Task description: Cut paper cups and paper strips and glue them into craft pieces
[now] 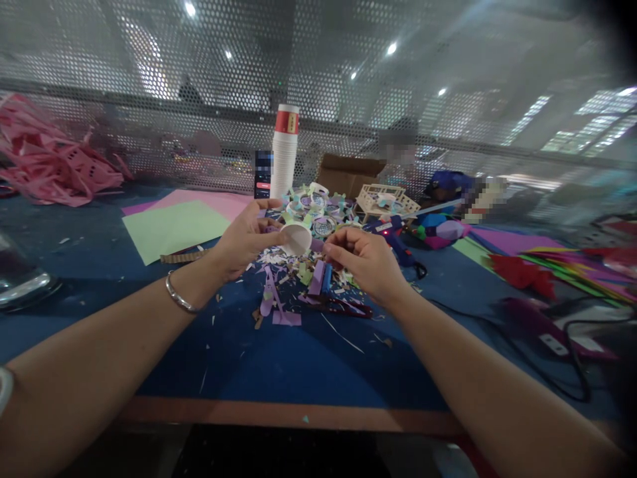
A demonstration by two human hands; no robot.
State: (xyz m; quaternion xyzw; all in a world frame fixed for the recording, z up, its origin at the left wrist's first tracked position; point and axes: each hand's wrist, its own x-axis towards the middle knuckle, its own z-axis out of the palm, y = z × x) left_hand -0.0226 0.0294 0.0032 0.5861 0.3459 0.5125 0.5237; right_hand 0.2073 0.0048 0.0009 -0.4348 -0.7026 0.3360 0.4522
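Bare forearms come in from the bottom corners, a silver bracelet on the left wrist. Below them runs the orange front edge of the counter, which has a blue top.

Left hand: closed around a small white paper cup, thumb on top, fingers behind the wall. The cup lies on its side in the air with its mouth toward the camera, above the scrap pile at mid-counter.

Right hand: fingers drawn together just beside the cup's rim. Whether they touch it or pinch a scrap, cannot tell.

Handling, my judgement: the cup is very light and thin-walled, so it crushes easily. It is stiffest at the rolled rim and the base. Take it with a light pinch across the wall near the base, or at the rim, and do not squeeze the middle.

Around it:
- Under the right hand, scissors with red handles lie among purple and white cuttings.
- Just right of the hands, a blue glue gun has a red light on.
- Behind, a tall stack of cups stands upright, with a small wooden slat model to its right.
- Left, a green sheet overlaps a pink sheet.
- Far left, a heap of pink shreds.
- Right, fanned coloured sheets.
- At the back, a perforated metal screen.
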